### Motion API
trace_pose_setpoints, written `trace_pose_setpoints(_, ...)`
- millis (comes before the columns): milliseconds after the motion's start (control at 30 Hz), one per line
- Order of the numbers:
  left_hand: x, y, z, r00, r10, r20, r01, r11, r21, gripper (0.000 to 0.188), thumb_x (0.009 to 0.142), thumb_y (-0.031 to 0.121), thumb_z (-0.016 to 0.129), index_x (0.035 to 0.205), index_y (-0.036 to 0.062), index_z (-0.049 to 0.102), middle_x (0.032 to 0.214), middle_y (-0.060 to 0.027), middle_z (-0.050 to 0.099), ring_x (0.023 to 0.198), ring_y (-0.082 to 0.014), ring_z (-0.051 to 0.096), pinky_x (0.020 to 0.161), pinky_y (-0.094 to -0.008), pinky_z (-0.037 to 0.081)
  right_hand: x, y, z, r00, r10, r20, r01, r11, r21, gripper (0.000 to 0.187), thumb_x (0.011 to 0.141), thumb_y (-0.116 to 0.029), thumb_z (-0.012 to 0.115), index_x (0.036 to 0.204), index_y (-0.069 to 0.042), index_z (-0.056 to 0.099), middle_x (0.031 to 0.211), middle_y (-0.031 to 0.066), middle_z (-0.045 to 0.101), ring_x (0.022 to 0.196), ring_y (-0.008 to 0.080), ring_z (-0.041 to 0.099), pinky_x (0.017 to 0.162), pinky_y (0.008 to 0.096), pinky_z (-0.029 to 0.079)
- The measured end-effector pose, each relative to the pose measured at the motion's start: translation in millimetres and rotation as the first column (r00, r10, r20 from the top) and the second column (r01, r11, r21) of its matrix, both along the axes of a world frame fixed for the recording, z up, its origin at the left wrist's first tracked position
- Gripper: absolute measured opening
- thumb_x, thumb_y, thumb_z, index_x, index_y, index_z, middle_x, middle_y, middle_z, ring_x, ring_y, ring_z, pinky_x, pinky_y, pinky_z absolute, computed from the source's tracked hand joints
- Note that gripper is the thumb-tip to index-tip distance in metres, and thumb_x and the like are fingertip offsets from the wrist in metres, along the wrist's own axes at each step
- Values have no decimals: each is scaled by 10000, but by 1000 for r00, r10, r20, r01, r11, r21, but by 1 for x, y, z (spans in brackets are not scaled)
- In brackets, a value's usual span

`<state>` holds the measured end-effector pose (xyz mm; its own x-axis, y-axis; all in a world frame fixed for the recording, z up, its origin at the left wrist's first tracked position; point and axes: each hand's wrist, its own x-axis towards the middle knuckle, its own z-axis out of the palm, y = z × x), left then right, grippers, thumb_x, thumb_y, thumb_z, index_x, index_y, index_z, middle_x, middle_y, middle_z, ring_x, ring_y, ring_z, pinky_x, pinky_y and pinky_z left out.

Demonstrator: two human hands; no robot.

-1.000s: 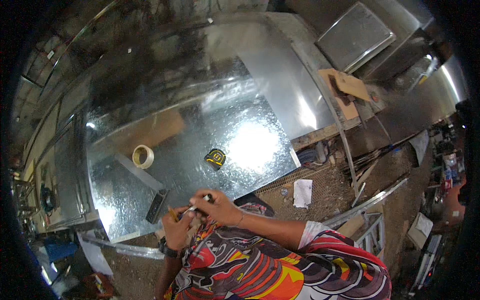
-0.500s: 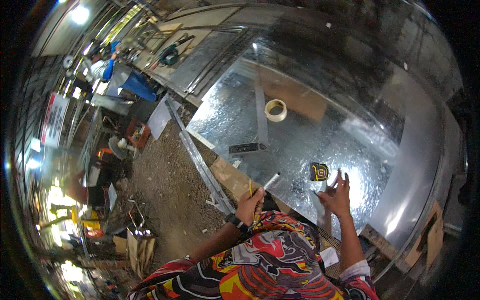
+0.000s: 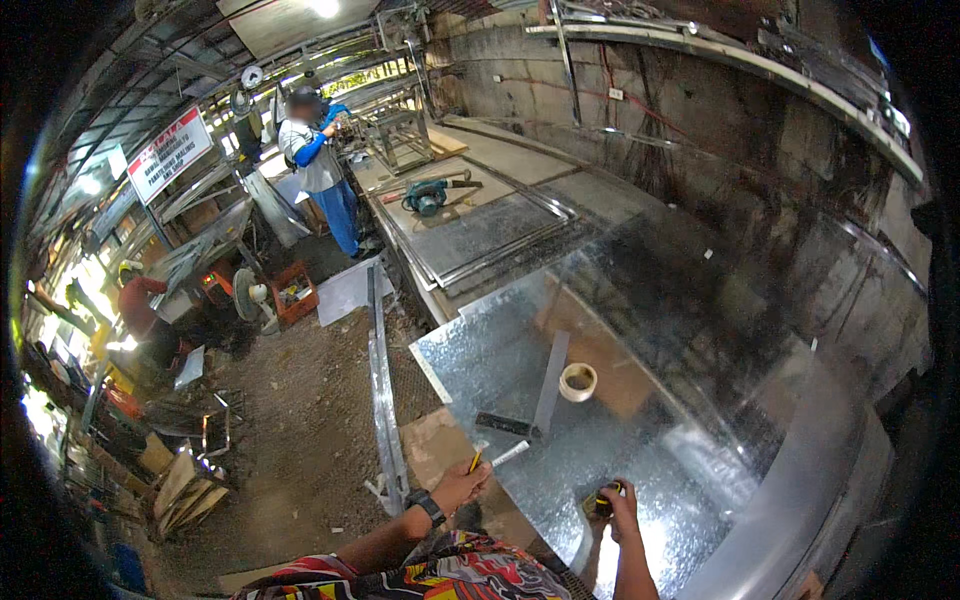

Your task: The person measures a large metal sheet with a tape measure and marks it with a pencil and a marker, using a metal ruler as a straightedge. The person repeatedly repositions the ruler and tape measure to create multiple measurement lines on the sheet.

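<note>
My left hand [image 3: 462, 485] is closed around a yellow pencil [image 3: 474, 462]. A slim whitish stick [image 3: 511, 455] pokes out of the same hand; I cannot tell its kind. Over the shiny metal sheet [image 3: 640, 470], my right hand [image 3: 625, 508] has its fingers curled around a black and yellow tape measure [image 3: 606, 498]. Ahead of the left hand lies a try square with a black handle [image 3: 507, 425] and a flat grey blade [image 3: 552, 382]. A roll of pale masking tape [image 3: 578, 382] rests beside that blade.
Beyond the sheet, a teal power tool [image 3: 428, 197] lies on a long bench with metal frames. A person [image 3: 318, 165] stands by the bench; another person [image 3: 140, 300] is at far left. Long metal bars [image 3: 380, 390], a fan [image 3: 250, 295] and an orange crate [image 3: 295, 292] are on the left.
My right hand, apart from the tape measure before, has closed on it. The view has tipped upward, showing more of the workshop. My left hand keeps the pencil and stick.
</note>
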<state>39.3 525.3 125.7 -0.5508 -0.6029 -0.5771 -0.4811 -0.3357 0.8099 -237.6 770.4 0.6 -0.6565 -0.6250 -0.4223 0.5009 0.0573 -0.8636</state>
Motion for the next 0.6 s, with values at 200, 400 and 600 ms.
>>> trace_pose_setpoints(200, -25, -74, -52, 910, -399, -112, 343, 877, -337, 371, 1050, 439, 617, 1030, 70, 584, 788, -32, 593, 729, -158, 572, 657, -372, 473, -16, -36, -45, 972, -165, 169, 178, 982, -67, 234, 918, -154, 691, 1076, -42, 559, 912, 149, 691, 724, 305, 701, 654, 465, 620)
trace_pose_setpoints(400, -60, -160, -143, 783, -602, -156, 455, 727, -515, 441, 1044, 451, 585, 1230, 66, 481, 802, -137, 629, 768, -301, 668, 682, -465, 501, -27, -114, -59, 702, 43, -711, 243, 924, 295, 661, 851, -84, 789, 1458, -32, 533, 972, 153, 699, 835, 226, 681, 786, 372, 580)
trace_pose_setpoints(600, -83, -195, -145, 477, -802, 358, 822, 264, -504, 688, 926, 543, 673, 1319, 18, 464, 1139, -251, 723, 1055, -431, 710, 869, -556, 548, -27, -211, -8, 558, 502, -661, 306, 616, 726, 1003, 740, -264, 848, 1616, -181, 366, 1301, 266, 572, 1158, 417, 636, 979, 485, 543)
